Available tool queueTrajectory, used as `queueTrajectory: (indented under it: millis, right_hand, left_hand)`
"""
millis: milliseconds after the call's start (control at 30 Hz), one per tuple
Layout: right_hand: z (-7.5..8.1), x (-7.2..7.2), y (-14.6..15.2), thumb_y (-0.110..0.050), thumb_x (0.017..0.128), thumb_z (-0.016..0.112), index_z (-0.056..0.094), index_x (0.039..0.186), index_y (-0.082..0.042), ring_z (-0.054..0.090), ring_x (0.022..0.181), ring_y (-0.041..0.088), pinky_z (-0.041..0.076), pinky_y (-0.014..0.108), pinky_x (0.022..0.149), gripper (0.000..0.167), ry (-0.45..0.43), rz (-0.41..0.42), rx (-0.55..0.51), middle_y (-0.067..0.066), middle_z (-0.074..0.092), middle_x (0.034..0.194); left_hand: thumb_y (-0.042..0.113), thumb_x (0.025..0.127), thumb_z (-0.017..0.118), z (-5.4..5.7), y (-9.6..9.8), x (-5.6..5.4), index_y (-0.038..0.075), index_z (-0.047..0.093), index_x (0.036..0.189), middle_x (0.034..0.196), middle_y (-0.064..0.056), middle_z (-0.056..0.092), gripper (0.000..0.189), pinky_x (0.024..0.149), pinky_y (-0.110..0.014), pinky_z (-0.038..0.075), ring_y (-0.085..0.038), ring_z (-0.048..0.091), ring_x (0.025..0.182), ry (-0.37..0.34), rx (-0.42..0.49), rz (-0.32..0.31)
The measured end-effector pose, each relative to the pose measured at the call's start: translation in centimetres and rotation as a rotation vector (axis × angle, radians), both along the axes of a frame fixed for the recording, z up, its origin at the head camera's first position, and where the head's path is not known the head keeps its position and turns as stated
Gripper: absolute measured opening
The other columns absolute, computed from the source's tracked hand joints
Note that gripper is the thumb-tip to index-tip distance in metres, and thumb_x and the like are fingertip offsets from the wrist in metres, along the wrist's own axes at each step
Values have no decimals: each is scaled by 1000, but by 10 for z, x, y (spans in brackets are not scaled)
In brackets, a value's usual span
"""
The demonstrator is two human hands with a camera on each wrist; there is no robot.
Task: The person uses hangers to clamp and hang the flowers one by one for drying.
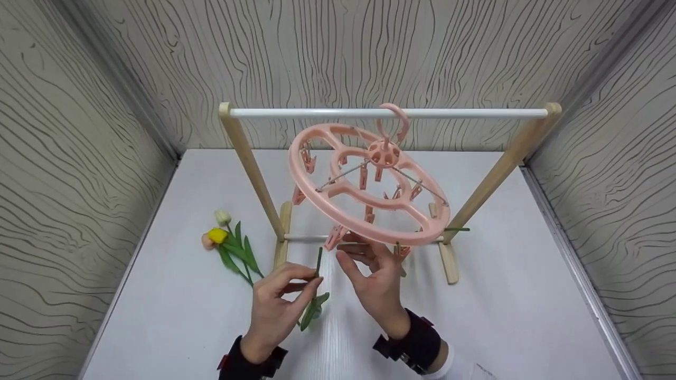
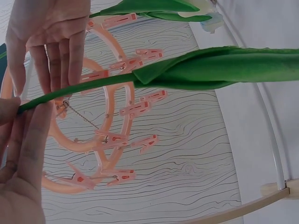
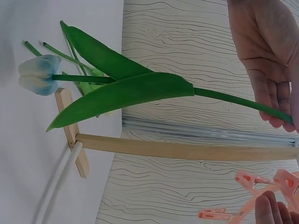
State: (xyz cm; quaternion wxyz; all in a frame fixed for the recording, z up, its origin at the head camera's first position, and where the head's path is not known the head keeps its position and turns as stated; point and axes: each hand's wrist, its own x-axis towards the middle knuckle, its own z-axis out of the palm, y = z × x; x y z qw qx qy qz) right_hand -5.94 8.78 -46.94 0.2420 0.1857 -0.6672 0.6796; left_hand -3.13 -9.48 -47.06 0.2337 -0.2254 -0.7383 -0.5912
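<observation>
My left hand (image 1: 280,301) pinches the green stem of an artificial tulip (image 3: 140,86) between thumb and fingers. The tulip hangs head down, its pale blue and white bloom (image 3: 39,74) low over the table. Beside it, my right hand (image 1: 377,279) is raised under the near rim of a pink round clip hanger (image 1: 338,211). Its fingers extend close to a dangling pink clip (image 1: 334,237), with nothing visible in their grasp. Behind the right hand, another tulip (image 2: 154,9) appears in the left wrist view, its stem end hidden.
The hanger hooks over the white bar (image 1: 317,113) of a wooden stand (image 1: 248,169). White, yellow and peach tulips (image 1: 232,245) lie on the white table (image 1: 174,316) at the left. A green stem (image 1: 457,229) sticks out past the hanger's right edge. Patterned walls (image 1: 338,53) surround the table.
</observation>
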Motion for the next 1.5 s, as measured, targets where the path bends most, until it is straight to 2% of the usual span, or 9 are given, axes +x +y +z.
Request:
queueTrajectory:
  millis: [67,300,433,600,767,900,1133,1367,1500]
  right_hand:
    - [3,-4,-4,18,90,74,66,128,12,79,102,8,69,25,88,40,-7,-1,-23,22,77,111]
    - [12,-15,-15,15,88,79,68,119,13,80,96,8,69,26,85,33,-10,8,-85,-4,79,106]
    - [15,-20,-18,6,90,83,67,119,12,80,94,10,70,26,84,33,-12,4,-94,-8,79,105]
    - [18,-21,-16,2,92,84,69,118,9,81,92,14,70,27,83,30,-3,13,-75,-7,78,103]
    - [20,-18,-11,10,89,83,67,121,10,81,94,12,70,27,83,35,4,19,-65,1,79,104]
    - [22,-14,-7,13,87,82,65,123,12,79,94,10,69,26,83,40,-13,38,-84,2,78,104]
    - [24,-4,2,13,91,78,68,116,14,77,88,9,69,25,80,27,-77,77,-111,-8,77,101]
    - [24,0,14,18,93,71,62,117,17,75,86,11,68,25,81,26,-82,149,-144,-3,74,102]
    - [26,5,19,17,95,68,60,119,17,75,87,11,68,25,83,25,-75,163,-142,-1,73,103]
  left_hand:
    - [-18,82,84,0,0,0,5,79,98,90,-10,79,28,69,-21,68,-5,78,86,8,4,-2]
    - [-19,81,84,1,-2,0,4,79,97,90,-10,79,29,69,-21,68,-5,78,87,15,7,3]
    - [-18,81,84,2,-3,0,4,79,97,89,-10,79,29,69,-21,68,-6,78,85,9,1,12]
    - [-18,81,84,2,-3,0,4,79,97,90,-9,79,28,68,-21,68,-5,78,85,-2,-5,20]
    - [-16,82,85,3,-3,0,5,79,97,90,-9,79,27,68,-21,68,-4,77,85,-16,-12,29]
    - [-16,82,85,5,-3,-1,5,79,97,89,-8,79,27,68,-21,68,-3,77,85,-22,-11,29]
    - [-17,82,85,9,0,-6,2,78,97,91,-10,79,25,69,-21,68,-7,79,85,16,-1,3]
    - [-16,83,84,15,6,-11,3,79,98,90,-11,78,24,69,-22,68,-9,79,86,29,20,-23]
    - [-16,84,83,19,11,-13,4,78,98,89,-12,78,25,69,-22,68,-9,79,85,40,29,-25]
